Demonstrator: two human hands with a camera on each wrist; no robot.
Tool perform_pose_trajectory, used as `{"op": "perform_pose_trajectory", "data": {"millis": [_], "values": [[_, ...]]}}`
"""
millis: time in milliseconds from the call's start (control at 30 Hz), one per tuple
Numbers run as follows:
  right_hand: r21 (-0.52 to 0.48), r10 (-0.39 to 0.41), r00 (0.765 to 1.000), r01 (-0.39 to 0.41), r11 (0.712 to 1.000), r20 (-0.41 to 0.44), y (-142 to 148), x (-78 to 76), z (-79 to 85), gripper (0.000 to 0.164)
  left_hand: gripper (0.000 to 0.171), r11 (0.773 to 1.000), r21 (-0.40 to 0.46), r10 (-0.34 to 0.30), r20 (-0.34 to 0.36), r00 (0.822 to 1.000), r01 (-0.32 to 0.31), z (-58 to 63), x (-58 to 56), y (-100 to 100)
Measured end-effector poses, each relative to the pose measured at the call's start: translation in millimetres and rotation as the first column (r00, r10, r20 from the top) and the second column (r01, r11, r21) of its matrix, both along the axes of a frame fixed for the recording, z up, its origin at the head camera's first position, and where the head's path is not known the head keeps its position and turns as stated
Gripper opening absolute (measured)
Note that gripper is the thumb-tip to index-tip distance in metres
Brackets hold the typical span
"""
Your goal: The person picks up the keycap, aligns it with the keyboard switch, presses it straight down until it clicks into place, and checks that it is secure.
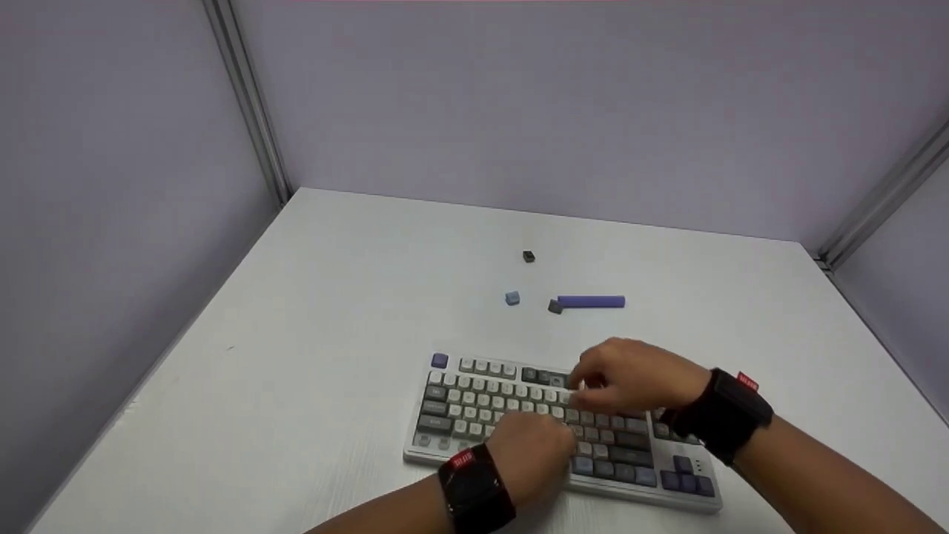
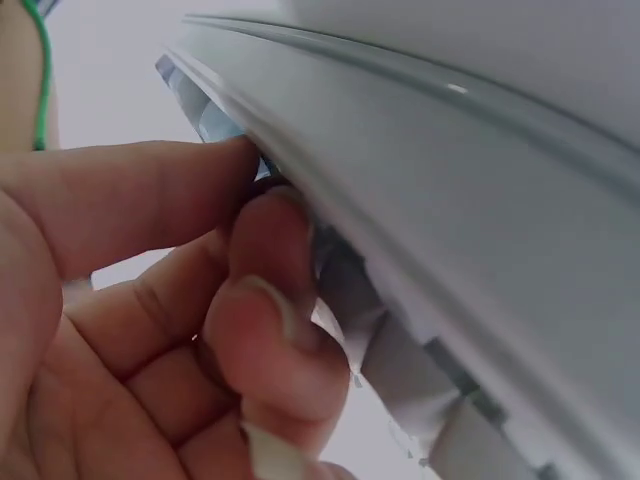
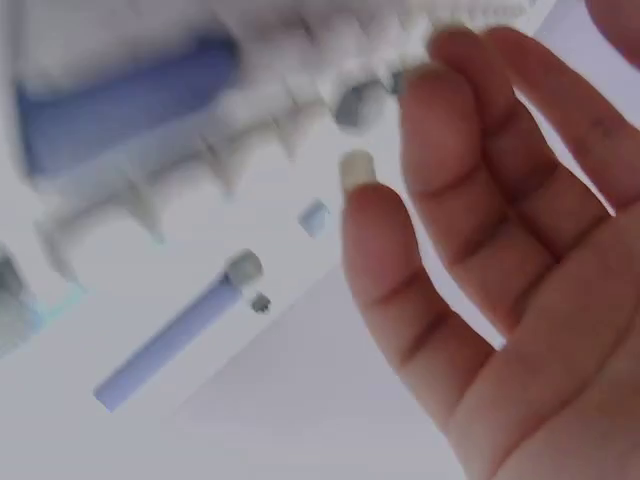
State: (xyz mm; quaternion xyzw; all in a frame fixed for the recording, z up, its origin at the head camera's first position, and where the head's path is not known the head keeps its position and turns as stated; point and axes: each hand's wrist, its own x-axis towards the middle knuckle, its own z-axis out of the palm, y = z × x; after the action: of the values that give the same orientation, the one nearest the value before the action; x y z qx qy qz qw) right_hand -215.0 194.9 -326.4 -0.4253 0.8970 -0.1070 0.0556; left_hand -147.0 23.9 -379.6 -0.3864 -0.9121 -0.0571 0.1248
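Note:
A white-cased keyboard [image 1: 630, 490] with white, grey, dark and purple keycaps lies on the table. My left hand [image 1: 535, 454] is at its front edge. In the left wrist view, the left thumb and forefinger tips pinch a small dark keycap beside the keyboard's pale side wall [image 2: 420, 150]; most of it is hidden. My right hand [image 1: 630, 377] is over the upper right rows, thumb and fingers bent loosely and apart. Close to its fingertips in the right wrist view are dark keycaps [image 3: 360, 104]; whether they touch is unclear. Nothing shows in its grasp.
Behind the keyboard lie a long purple bar-shaped keycap [image 1: 591, 302], a grey keycap [image 1: 555, 306] at its left end, a light blue keycap [image 1: 512, 298] and a dark keycap [image 1: 528, 256] farther back. Pale panels [image 1: 519, 111] enclose the white table [image 1: 334, 297].

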Motion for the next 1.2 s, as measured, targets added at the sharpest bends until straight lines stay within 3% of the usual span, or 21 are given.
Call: {"op": "perform_pose_trajectory", "data": {"millis": [67,200,300,433,600,767,933,1033,1200], "values": [[0.037,-0.048,0.995,0.051,0.998,-0.082,-2,-17.8,5.1,0.019,0.024,1.0,0.015,-0.006,-0.004,1.0,0.006,0.4,0.1,1],[0.093,-0.155,0.958,0.181,0.979,-0.24,-5,-55.6,2.9,0.018,0.022,1.0,0.027,-0.016,0.009,1.0,0.016,1.8,1.5,3],[0.168,-0.214,0.953,0.252,0.953,-0.214,-7,-77.2,-4.5,0.024,0.02,0.999,0.034,-0.038,0.028,0.999,0.037,2.8,3.7,4],[0.302,-0.275,0.954,0.3,0.905,-0.121,-12,-92.6,-12.7,0.034,0.017,0.996,0.055,-0.069,0.028,0.997,0.067,3.2,6.2,5],[0.366,-0.33,0.942,0.331,0.87,-0.068,-14,-96.1,-19.1,0.043,0.017,0.996,0.051,-0.08,0.001,0.997,0.079,3.8,6.7,6],[0.287,-0.397,0.916,0.396,0.872,-0.059,-5,-95.4,-29.1,0.033,0.018,0.995,0.033,-0.094,-0.028,0.995,0.095,5.5,5.3,6],[0.191,-0.31,0.942,0.33,0.924,-0.129,3,-95.3,-38.4,0.015,0.015,0.996,0.019,-0.087,0.001,0.996,0.087,7.4,2.7,2],[0.177,-0.251,0.955,0.277,0.944,-0.157,5,-93.1,-40.9,0.013,0.015,0.997,0.01,-0.083,0.02,0.996,0.082,8.4,0.5,-1],[0.083,-0.215,0.968,0.226,0.97,-0.129,3,-75.5,-29.3,0.01,0.015,0.996,-0.015,-0.086,0.034,0.996,0.087,11.5,-2.6,-4]]}}
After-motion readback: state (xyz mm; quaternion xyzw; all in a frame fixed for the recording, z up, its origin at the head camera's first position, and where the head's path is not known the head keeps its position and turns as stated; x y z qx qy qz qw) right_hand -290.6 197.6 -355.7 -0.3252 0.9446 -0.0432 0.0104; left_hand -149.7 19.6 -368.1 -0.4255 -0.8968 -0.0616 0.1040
